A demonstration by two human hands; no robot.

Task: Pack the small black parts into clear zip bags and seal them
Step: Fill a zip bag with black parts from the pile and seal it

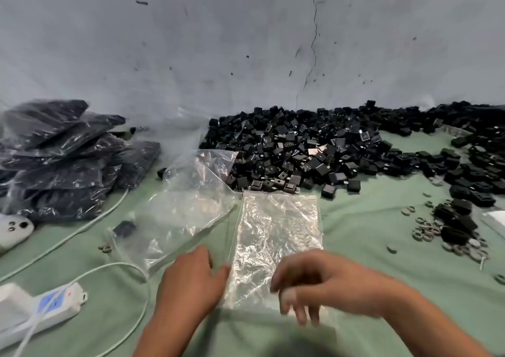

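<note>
An empty clear zip bag (276, 236) lies flat on the green cloth, its far end touching a big heap of small black parts (306, 149). My left hand (191, 283) rests palm down at the bag's near left corner, thumb touching its edge. My right hand (317, 283) hovers over the bag's near right corner, fingers loosely curled and blurred; I cannot tell whether it pinches the plastic. More empty clear bags (180, 214) lie crumpled to the left, one black part (124, 228) beside them.
Filled bags of black parts (68, 157) are stacked at the left. A white power strip (35, 310) with cables (131, 269) lies near left, a white device (13, 231) behind it. Grey rings and black parts (451, 228) scatter at right. A grey wall stands behind.
</note>
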